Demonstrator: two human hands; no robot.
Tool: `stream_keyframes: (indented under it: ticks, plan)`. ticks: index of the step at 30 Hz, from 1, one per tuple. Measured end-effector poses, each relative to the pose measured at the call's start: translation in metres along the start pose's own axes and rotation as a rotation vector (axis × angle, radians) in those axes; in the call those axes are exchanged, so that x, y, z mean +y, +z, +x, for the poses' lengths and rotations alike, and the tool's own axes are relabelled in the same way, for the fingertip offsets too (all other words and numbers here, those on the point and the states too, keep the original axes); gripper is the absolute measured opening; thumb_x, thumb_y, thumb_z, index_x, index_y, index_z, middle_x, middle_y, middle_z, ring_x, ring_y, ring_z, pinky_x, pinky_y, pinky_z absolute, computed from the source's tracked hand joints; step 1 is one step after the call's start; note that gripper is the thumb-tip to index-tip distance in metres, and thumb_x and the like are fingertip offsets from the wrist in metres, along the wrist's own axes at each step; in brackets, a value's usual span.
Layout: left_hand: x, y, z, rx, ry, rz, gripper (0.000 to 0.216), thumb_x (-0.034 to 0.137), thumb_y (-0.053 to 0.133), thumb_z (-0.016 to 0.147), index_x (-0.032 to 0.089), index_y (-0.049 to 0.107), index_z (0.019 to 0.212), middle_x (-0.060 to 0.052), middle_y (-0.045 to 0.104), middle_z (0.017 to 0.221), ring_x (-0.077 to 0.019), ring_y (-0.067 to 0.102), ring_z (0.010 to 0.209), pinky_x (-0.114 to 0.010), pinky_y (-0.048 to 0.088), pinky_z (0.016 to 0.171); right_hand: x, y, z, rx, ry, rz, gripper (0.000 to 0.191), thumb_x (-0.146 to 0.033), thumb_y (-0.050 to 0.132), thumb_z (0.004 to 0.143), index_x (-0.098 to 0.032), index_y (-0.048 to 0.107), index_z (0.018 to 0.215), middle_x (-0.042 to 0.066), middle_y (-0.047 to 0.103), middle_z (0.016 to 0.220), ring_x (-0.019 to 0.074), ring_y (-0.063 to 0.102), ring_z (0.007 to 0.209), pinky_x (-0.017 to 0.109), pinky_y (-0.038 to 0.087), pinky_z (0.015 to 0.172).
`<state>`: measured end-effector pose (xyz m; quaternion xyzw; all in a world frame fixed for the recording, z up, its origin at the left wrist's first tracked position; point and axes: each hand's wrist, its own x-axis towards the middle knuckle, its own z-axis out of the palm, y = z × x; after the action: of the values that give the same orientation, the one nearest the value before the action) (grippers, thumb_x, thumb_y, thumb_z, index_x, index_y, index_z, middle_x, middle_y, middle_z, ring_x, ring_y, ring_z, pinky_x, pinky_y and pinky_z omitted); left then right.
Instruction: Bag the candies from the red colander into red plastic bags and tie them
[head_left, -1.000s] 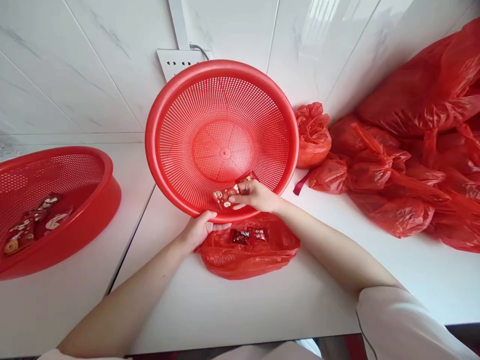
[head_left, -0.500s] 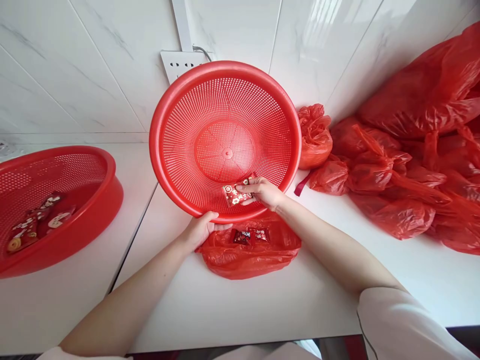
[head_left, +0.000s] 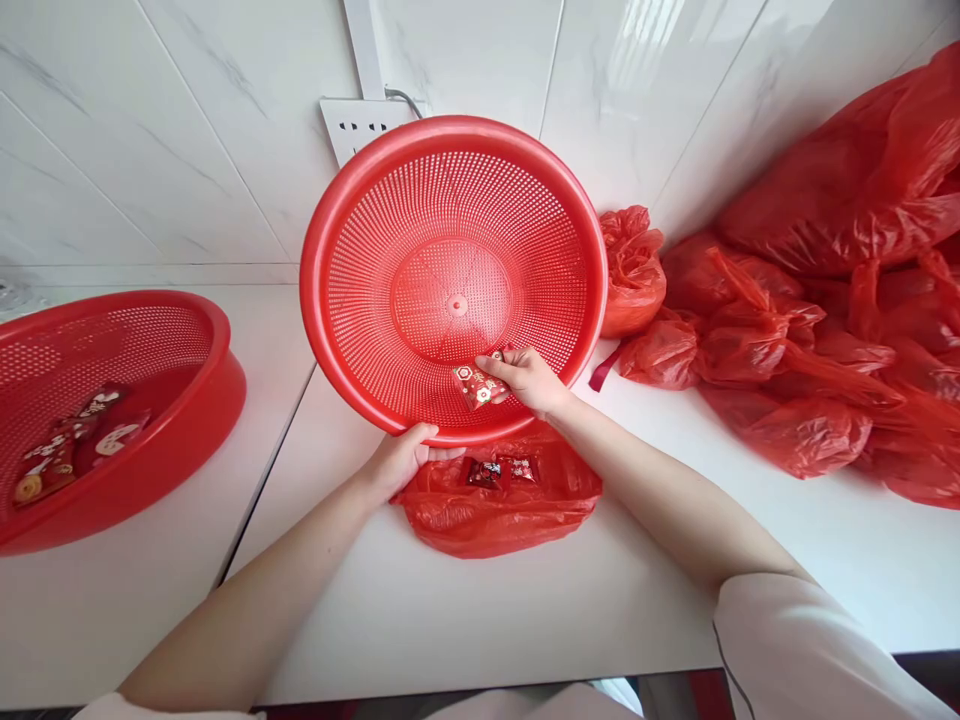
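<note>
A round red plastic basket (head_left: pixel 457 215) with a mesh wall is tilted towards me in the middle. My left hand (head_left: pixel 401 462) grips its near rim, thumb over the edge and fingers beneath. Inside the basket, near its lower wall, my right hand (head_left: pixel 529 382) pinches a small red snack packet (head_left: pixel 480 387) with a white and gold print. Under the near rim lies an open red plastic bag (head_left: pixel 495 525). Two small wrapped snacks, a dark one (head_left: pixel 484 473) and a red one (head_left: pixel 523 469), lie on it.
Another red basket (head_left: pixel 217 400) with several packets stands at the left. Several filled red plastic bags (head_left: pixel 795 350) are piled at the right, against the tiled wall. A power socket (head_left: pixel 356 125) sits behind the middle basket. A seam crosses the white table (head_left: pixel 345 620).
The snack packet has turned a little in my right hand and shifted slightly to the right. The basket's far rim has tipped up slightly. My left hand keeps its hold.
</note>
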<state>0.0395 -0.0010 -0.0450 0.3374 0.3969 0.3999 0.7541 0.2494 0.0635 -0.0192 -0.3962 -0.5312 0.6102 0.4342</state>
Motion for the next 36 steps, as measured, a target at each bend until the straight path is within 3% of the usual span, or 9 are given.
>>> stream_keyframes:
  ticks: [6,9,12,16,19,22,25,31,36]
  plan:
    - [0.002,0.002,0.001,-0.013,-0.005,-0.035,0.037,0.015,0.053,0.082,0.01,0.064,0.117,-0.013,0.069,0.115,-0.0294,0.065,0.108,-0.046,0.053,0.095,-0.013,0.007,-0.01,-0.022,-0.118,-0.17,0.044,-0.055,0.064,0.079,-0.013,0.065,0.066,0.001,0.064,0.059,0.0084,0.058,0.05,0.022,0.054,0.05]
    - [0.002,0.003,0.001,-0.004,0.0,-0.05,0.036,0.015,0.053,0.082,0.009,0.065,0.116,-0.014,0.068,0.117,-0.0294,0.064,0.109,-0.045,0.053,0.096,-0.026,0.0,-0.013,-0.076,-0.098,-0.232,0.042,-0.055,0.065,0.078,-0.014,0.069,0.082,0.003,0.068,0.072,0.0097,0.061,0.057,0.022,0.054,0.051]
    - [0.004,0.005,-0.001,-0.014,-0.02,-0.059,0.034,0.016,0.052,0.082,0.008,0.066,0.113,-0.015,0.069,0.116,-0.0294,0.065,0.107,-0.044,0.053,0.095,-0.043,-0.015,-0.017,-0.217,-0.076,-0.427,0.046,-0.047,0.075,0.071,-0.016,0.067,0.103,0.001,0.067,0.077,0.0097,0.06,0.06,0.022,0.052,0.054]
    - [0.005,0.007,-0.003,-0.051,-0.095,-0.084,0.035,0.018,0.049,0.083,0.007,0.066,0.112,-0.017,0.07,0.111,-0.0308,0.067,0.102,-0.046,0.054,0.092,-0.057,-0.03,-0.022,-0.518,-0.087,-0.789,0.028,-0.042,0.07,0.077,-0.018,0.07,0.091,0.0,0.068,0.074,0.0117,0.062,0.064,0.023,0.047,0.06]
    - [0.004,0.005,-0.002,-0.007,-0.062,-0.063,0.035,0.017,0.051,0.082,0.007,0.066,0.112,-0.016,0.071,0.108,-0.0296,0.068,0.1,-0.045,0.054,0.093,-0.052,-0.03,-0.019,-0.331,-0.247,-0.967,0.019,-0.035,0.059,0.087,-0.019,0.07,0.088,0.003,0.071,0.087,0.0155,0.066,0.08,0.028,0.048,0.075]
    - [0.001,0.002,0.0,-0.007,-0.061,-0.043,0.034,0.017,0.052,0.083,0.007,0.066,0.112,-0.017,0.072,0.106,-0.0302,0.069,0.1,-0.046,0.054,0.093,-0.036,-0.028,-0.011,-0.081,-0.374,-1.152,0.023,-0.028,0.052,0.091,-0.018,0.066,0.106,0.009,0.068,0.106,0.0197,0.064,0.095,0.033,0.046,0.086]
    - [-0.001,0.0,0.001,-0.023,-0.047,-0.038,0.034,0.018,0.051,0.083,0.007,0.066,0.111,-0.017,0.072,0.105,-0.0318,0.067,0.102,-0.048,0.054,0.093,-0.023,-0.028,-0.005,-0.121,-0.32,-1.317,0.031,-0.031,0.054,0.091,-0.017,0.063,0.116,0.014,0.067,0.111,0.0239,0.063,0.1,0.037,0.045,0.088]
    - [-0.001,0.0,0.0,-0.026,-0.057,-0.034,0.034,0.018,0.05,0.084,0.007,0.066,0.112,-0.017,0.071,0.108,-0.0326,0.065,0.107,-0.049,0.054,0.093,-0.017,-0.025,-0.006,-0.43,-0.352,-1.217,0.029,-0.025,0.054,0.089,-0.018,0.065,0.115,0.01,0.069,0.108,0.0207,0.064,0.096,0.032,0.047,0.084]
    - [-0.001,0.0,0.0,-0.023,-0.046,-0.03,0.034,0.016,0.051,0.084,0.009,0.065,0.115,-0.016,0.07,0.112,-0.0311,0.066,0.106,-0.047,0.055,0.092,-0.015,-0.018,-0.004,-0.326,-0.288,-0.9,0.025,-0.03,0.05,0.093,-0.019,0.071,0.102,0.006,0.071,0.095,0.0175,0.065,0.087,0.032,0.048,0.083]
